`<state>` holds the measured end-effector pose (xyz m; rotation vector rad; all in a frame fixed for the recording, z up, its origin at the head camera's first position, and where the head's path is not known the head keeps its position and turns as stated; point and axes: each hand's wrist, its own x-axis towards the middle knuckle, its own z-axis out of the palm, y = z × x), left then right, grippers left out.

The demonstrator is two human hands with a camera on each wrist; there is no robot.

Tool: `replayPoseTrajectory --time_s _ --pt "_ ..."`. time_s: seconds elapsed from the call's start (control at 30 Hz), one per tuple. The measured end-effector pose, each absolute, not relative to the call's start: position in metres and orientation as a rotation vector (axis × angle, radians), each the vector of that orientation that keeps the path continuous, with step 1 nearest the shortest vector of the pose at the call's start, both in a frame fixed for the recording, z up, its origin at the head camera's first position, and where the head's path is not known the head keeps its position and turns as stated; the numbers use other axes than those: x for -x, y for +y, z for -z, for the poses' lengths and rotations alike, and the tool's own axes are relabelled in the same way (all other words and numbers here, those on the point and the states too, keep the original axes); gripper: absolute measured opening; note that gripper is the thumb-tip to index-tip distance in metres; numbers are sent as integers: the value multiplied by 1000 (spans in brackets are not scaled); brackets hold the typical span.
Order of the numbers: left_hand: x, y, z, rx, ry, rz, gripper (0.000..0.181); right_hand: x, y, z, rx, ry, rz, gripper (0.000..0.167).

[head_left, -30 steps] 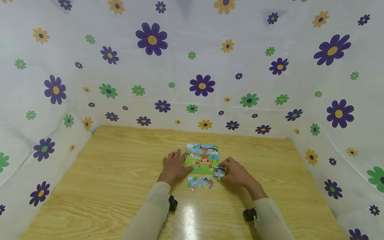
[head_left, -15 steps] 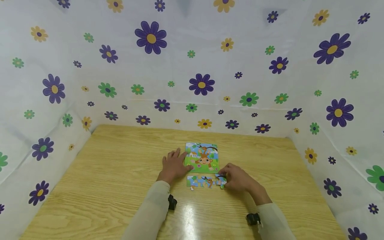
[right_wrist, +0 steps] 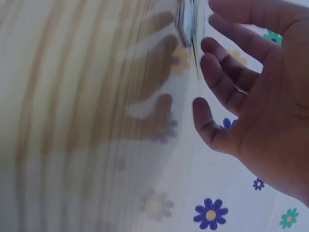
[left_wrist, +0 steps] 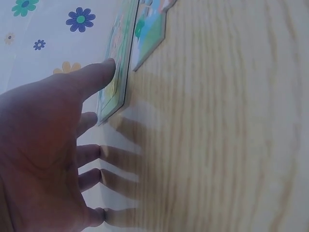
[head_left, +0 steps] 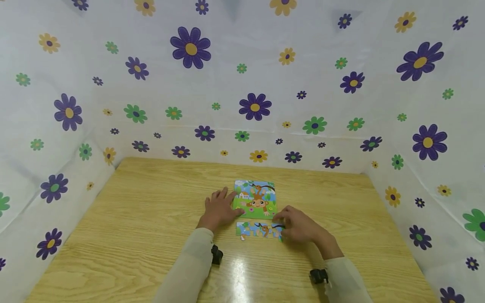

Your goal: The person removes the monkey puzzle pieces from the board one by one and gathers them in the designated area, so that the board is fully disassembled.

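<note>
A square monkey picture board [head_left: 256, 200] lies on the table. Just below it, a row of joined puzzle pieces [head_left: 253, 229] runs left to right. My left hand [head_left: 219, 210] rests at the board's left edge, fingers spread, its thumb [left_wrist: 99, 77] on the board's near corner. At the right end of the row, my right hand [head_left: 299, 225] pinches a blue piece [head_left: 278, 227] between thumb and fingers, against the neighbouring piece; whether it is locked in cannot be told. The right wrist view shows the other fingers of my right hand [right_wrist: 256, 82] loosely bent.
The wooden table [head_left: 151, 202] extends around the board and pieces. White cloth [head_left: 223, 84] with purple, green and yellow flowers hangs behind and along both sides. A small black device [head_left: 217, 255] is on the left wrist, another [head_left: 318, 276] on the right.
My right hand has brought its piece down from the board's lower right corner to the right end of the row, then slightly leftward. The left hand has stayed in place.
</note>
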<state>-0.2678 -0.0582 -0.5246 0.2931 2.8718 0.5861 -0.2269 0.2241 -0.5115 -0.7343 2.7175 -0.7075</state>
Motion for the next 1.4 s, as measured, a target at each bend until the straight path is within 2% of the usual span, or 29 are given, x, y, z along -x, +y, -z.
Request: replayPoseTrajectory --time_s 0.17,0.4,0.87,1.4 --pt "267 -59 525 -306 2864 -619 76 237 214 517 726 2818 814 33" --pt "266 -61 524 -299 2868 -617 76 252 197 522 645 2881 873 39" --pt "266 -60 525 -297 2876 -602 76 268 172 517 619 2833 776 42" --pt "267 -60 526 -303 2898 -560 75 293 141 514 689 2839 555 37"
